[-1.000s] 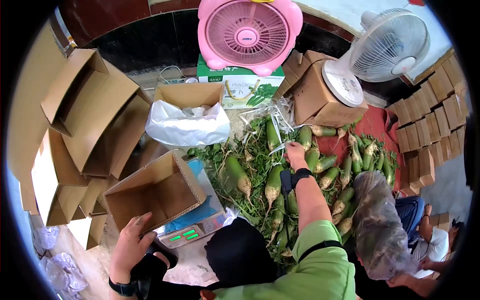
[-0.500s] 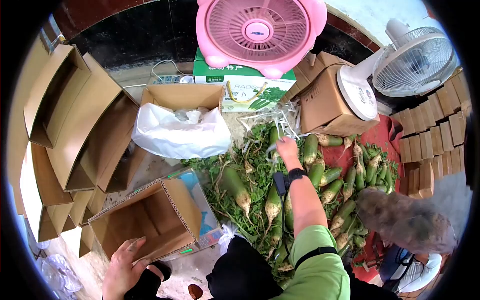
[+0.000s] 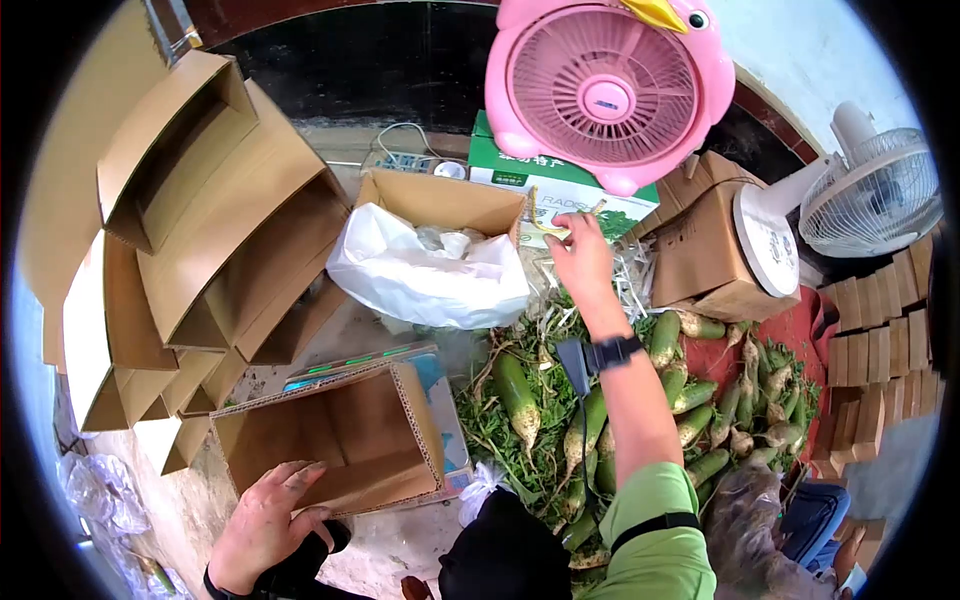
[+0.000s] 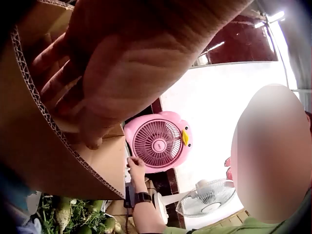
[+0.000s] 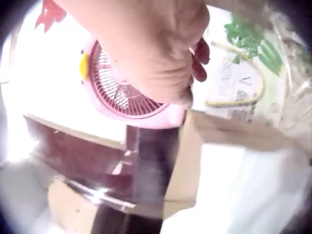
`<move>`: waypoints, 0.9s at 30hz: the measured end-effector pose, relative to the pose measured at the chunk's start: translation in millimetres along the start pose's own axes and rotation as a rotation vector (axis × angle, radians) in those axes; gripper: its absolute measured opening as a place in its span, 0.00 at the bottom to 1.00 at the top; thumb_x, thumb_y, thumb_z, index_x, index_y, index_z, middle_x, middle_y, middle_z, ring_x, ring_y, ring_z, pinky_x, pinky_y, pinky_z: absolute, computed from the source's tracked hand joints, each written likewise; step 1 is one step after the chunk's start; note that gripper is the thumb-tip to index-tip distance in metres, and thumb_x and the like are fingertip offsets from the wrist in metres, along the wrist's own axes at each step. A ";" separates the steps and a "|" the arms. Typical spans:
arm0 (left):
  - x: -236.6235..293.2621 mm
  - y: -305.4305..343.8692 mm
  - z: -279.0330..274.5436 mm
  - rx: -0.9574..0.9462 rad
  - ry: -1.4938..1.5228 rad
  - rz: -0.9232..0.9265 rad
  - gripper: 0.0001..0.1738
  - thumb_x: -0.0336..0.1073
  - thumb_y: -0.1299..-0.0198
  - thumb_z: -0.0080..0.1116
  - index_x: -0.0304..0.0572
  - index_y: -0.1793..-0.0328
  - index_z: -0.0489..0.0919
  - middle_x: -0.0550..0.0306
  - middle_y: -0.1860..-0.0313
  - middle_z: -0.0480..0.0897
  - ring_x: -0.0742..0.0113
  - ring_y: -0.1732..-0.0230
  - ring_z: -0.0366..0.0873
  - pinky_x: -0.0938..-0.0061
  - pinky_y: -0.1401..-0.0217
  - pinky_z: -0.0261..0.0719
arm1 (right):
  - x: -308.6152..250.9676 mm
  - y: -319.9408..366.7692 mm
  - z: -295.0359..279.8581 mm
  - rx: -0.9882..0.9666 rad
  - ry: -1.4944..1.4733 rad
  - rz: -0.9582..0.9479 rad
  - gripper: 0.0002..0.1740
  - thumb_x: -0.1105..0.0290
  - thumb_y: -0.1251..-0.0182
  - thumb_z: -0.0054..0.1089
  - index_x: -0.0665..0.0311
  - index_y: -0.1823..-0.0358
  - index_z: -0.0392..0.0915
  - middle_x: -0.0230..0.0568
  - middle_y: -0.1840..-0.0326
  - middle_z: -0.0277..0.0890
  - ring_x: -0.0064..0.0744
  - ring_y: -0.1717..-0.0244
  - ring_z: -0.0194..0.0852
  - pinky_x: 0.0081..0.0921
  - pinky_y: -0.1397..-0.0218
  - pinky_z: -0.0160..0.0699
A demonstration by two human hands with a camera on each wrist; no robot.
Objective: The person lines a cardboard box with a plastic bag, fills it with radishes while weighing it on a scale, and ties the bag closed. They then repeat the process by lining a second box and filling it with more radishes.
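Head view, right hand (image 3: 583, 262) near "RADIS" box (image 3: 518, 160)

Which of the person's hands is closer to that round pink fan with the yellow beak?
The right hand, in front of the green-and-white carton beneath the fan. The left hand is farther away, at the near edge of the open brown cardboard box.

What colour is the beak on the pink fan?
The beak is yellow, showing best in the head view.
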State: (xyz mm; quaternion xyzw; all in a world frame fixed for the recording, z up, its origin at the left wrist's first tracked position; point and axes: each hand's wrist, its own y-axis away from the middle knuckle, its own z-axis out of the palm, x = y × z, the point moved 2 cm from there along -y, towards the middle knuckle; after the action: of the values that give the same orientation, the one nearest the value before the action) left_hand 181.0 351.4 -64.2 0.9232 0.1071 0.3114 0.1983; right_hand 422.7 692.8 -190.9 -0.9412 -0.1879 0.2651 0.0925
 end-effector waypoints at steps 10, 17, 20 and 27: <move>2.8 7.2 -5.6 0.032 0.027 0.041 0.25 0.32 0.51 0.60 0.39 0.44 0.73 0.43 0.49 0.74 0.46 0.50 0.73 0.65 0.48 0.73 | -80.2 42.5 54.3 -0.209 0.357 -0.797 0.13 0.66 0.50 0.60 0.57 0.62 0.73 0.37 0.56 0.69 0.35 0.50 0.67 0.38 0.50 0.68; 7.0 1.2 -20.8 0.084 0.311 0.056 0.20 0.28 0.49 0.59 0.36 0.47 0.75 0.47 0.54 0.77 0.57 0.56 0.78 0.72 0.54 0.75 | -66.4 5.8 46.1 -0.271 -0.424 -0.416 0.09 0.67 0.41 0.56 0.65 0.72 0.80 0.38 0.69 0.76 0.34 0.70 0.73 0.28 0.67 0.70; 13.6 -17.1 -36.0 0.093 0.454 0.046 0.17 0.29 0.45 0.57 0.36 0.48 0.76 0.53 0.56 0.79 0.70 0.61 0.77 0.79 0.60 0.75 | -61.4 -13.7 40.8 -0.509 -0.763 0.187 0.13 0.64 0.37 0.56 0.65 0.75 0.78 0.34 0.70 0.77 0.26 0.74 0.73 0.23 0.68 0.70; 47.5 -128.7 -46.2 -0.146 1.237 -0.071 0.27 0.49 0.33 0.40 0.30 0.40 0.64 0.45 0.50 0.76 0.56 0.50 0.76 0.67 0.54 0.80 | -86.2 -37.7 22.6 -0.415 -1.539 0.557 0.14 0.63 0.35 0.53 0.70 0.65 0.75 0.40 0.70 0.78 0.30 0.71 0.76 0.27 0.67 0.77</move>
State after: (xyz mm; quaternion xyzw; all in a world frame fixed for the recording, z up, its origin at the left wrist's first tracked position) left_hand 180.1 496.0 -61.0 0.5518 0.2111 0.7881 0.1726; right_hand 331.2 694.1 -159.6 -0.5082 -0.0046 0.8055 -0.3049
